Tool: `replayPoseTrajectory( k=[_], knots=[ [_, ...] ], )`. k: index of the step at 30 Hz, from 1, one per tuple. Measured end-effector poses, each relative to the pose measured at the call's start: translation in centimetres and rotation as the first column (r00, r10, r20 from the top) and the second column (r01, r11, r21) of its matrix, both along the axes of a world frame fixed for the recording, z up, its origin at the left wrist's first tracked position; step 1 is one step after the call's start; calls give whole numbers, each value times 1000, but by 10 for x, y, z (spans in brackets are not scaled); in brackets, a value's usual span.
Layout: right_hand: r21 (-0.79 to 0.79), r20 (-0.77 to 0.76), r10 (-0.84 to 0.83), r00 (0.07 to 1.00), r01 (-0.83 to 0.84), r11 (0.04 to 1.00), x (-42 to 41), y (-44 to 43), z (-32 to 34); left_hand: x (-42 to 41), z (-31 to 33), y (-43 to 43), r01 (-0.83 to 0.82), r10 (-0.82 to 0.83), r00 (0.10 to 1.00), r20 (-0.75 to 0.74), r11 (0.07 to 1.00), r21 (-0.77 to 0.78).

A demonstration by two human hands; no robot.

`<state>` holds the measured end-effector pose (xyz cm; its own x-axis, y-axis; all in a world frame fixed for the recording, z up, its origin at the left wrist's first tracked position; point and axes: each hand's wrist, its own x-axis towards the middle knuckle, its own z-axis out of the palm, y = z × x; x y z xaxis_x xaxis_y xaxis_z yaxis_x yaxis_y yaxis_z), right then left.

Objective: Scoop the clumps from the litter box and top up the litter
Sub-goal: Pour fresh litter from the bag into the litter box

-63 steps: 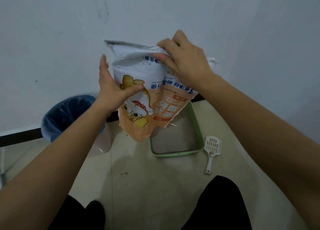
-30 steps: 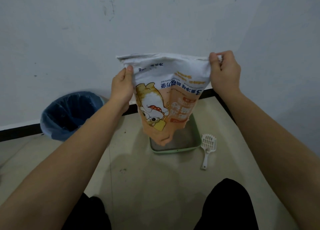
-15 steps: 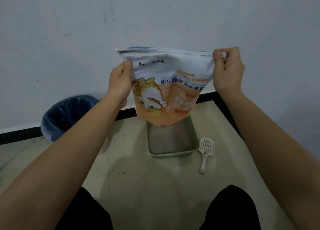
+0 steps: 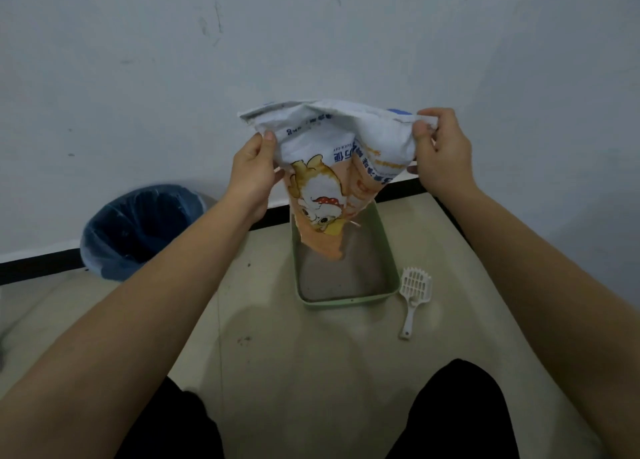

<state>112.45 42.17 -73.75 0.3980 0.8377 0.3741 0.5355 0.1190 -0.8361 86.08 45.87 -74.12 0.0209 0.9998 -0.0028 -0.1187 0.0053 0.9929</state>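
One litter bag [image 4: 332, 168] upside down, my left hand [image 4: 251, 173] and right hand [image 4: 441, 154] gripping its upper corners, one green litter box [image 4: 346, 299] below them, one white scoop [image 4: 414, 294] right, one blue bin [image 4: 138, 228] left, open floor [image 4: 294, 354] nearer me.

Upside-down blue Chinese characters and a small Latin line sit on the litter bag [image 4: 332, 140], all too blurred to read.

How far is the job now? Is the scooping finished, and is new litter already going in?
Scooping looks done: the scoop lies on the floor beside the litter box, in neither hand. In hand: the left hand and right hand hold the bag upside down over the box; falling litter is not visible. Left: finish topping up.
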Motion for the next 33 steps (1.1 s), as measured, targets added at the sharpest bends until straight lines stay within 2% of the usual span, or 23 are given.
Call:
replayPoseTrajectory(
  k=[2, 4, 8, 11, 13, 15, 17, 19, 24, 26, 30, 33],
  knots=[
    [-47, -79, 70, 994, -74, 996, -1, -1, -2, 0, 0, -1, -19, 19, 999, 37, 1000, 8],
    [-7, -140, 72, 987, -74, 997, -1, -1, 0, -1, 0, 0, -79, 77, 995, 59, 996, 35],
    [-35, -137, 72, 988, -78, 996, -7, -1, -2, 0, -1, 3, -41, 42, 999, 32, 999, -6],
    [51, -161, 49, 986, -41, 998, -7, -2, 0, -3, -1, 5, -56, 56, 996, 69, 998, -11],
    [31, -142, 65, 988, -61, 998, -8, -1, 1, -6, -4, 4, -47, 48, 997, 66, 999, -27],
    [31, -63, 16, 998, -14, 999, -9, -1, 1, -9, -9, 5, -48, 49, 998, 46, 998, -36],
    [69, 10, -39, 999, 38, 997, -7, -3, 3, -14, -10, 9, -116, 117, 992, 42, 993, -17],
    [33, 52, -10, 999, 9, 999, -8, -4, 3, -20, -8, 15, -149, 150, 987, 56, 988, -33],
    [-15, -29, -37, 999, 36, 999, -7, -8, 5, -16, -8, 18, 12, -5, 998, 65, 995, -102],
    [-37, -56, -8, 998, 6, 999, -4, -9, 7, -18, -5, 19, 35, -31, 998, 47, 996, -78],
    [-33, -83, 42, 996, -45, 998, -4, -12, 17, -22, 1, 28, 4, -1, 987, 163, 1000, -18],
    [-90, -78, 105, 991, -112, 990, -13, -13, 19, -8, -1, 24, 119, -118, 985, 123, 993, 1]
  ],
)
